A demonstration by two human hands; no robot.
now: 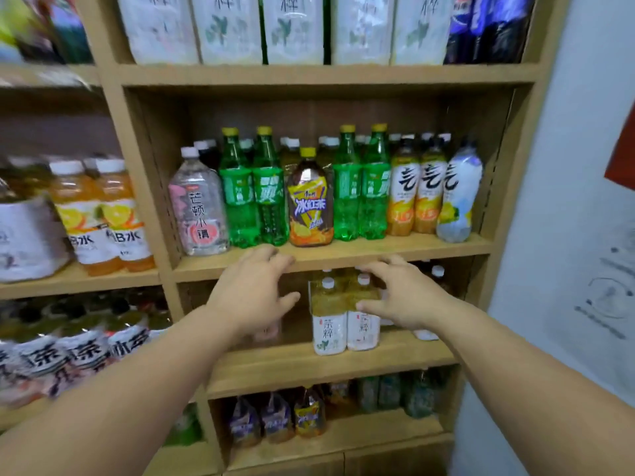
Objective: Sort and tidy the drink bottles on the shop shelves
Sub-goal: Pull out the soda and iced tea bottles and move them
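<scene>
Centre frame: left hand [251, 293], fingers apart, holds nothing, before shelf edge [343, 257]. Right hand [403, 293], fingers apart, beside tea bottles [329, 321]; contact unclear.

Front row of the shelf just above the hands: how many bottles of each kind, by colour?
Clear bottle with pink label: 1
Green bottles: 4
Brown iced-tea bottle with yellow label: 1
Orange bottles: 2
Pale whitish bottle: 1
Total: 9
</scene>
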